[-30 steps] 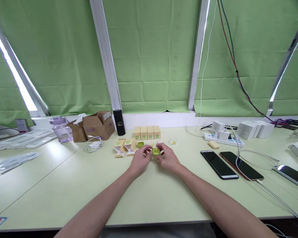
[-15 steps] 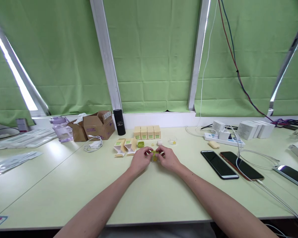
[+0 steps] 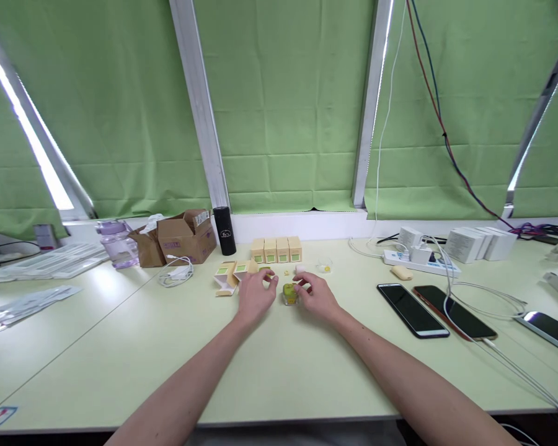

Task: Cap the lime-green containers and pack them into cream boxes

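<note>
A small green item with a clear base (image 3: pixel 289 294) stands on the table. My right hand (image 3: pixel 317 297) touches its right side with thumb and fingertips. To the left, my left hand (image 3: pixel 256 294) is apart from it, fingers curved with a gap between thumb and index, over a green tray (image 3: pixel 265 271) that it partly hides. Left of that hand lie opened paper boxes (image 3: pixel 225 276). Behind are several closed small boxes (image 3: pixel 283 250), a tiny yellow piece (image 3: pixel 286 272), a white piece (image 3: pixel 300 269) and a clear round container (image 3: pixel 324 266).
A black cylinder (image 3: pixel 224 231), a cardboard box (image 3: pixel 186 236) and a purple bottle (image 3: pixel 117 244) stand at the back left. Phones (image 3: pixel 412 310), cables, a power strip (image 3: pixel 421 262) and white boxes (image 3: pixel 478 243) lie on the right.
My left hand has let go of the green item and moved left, now covering part of the green tray and one opened box. My right hand stays at the item.
</note>
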Action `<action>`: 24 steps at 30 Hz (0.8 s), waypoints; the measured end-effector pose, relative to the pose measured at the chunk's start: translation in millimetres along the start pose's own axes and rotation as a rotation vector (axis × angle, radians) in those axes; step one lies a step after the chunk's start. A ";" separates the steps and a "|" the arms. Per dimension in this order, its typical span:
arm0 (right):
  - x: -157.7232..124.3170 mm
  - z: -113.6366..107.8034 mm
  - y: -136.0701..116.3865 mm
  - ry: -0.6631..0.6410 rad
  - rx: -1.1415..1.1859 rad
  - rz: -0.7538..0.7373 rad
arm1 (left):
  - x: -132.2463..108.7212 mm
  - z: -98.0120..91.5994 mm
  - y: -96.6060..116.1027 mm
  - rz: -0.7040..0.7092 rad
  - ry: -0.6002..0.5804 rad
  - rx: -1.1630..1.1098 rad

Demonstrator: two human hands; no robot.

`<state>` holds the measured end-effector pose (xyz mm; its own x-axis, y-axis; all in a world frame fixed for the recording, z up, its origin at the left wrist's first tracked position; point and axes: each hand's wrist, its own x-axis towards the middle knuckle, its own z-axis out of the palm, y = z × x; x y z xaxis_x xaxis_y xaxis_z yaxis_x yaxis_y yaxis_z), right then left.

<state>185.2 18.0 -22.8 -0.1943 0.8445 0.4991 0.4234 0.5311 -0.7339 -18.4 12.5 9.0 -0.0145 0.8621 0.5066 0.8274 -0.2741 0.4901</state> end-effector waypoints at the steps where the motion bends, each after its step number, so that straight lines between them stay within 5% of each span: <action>1: 0.4 -0.9 0.4 0.019 -0.008 -0.001 | 3.1 -5.0 -2.3 -0.017 0.027 0.064; 8: 0.1 -3.2 3.2 0.079 -0.066 -0.012 | 18.0 -30.2 -22.7 -0.052 -0.020 0.403; 24: -0.7 -3.0 2.1 0.085 -0.087 -0.031 | 21.7 -23.3 -38.9 0.006 -0.092 0.414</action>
<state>188.9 18.4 -23.3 -0.1343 0.8171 0.5607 0.4946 0.5456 -0.6766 -63.9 32.0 17.4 0.0259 0.9006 0.4340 0.9833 -0.1011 0.1511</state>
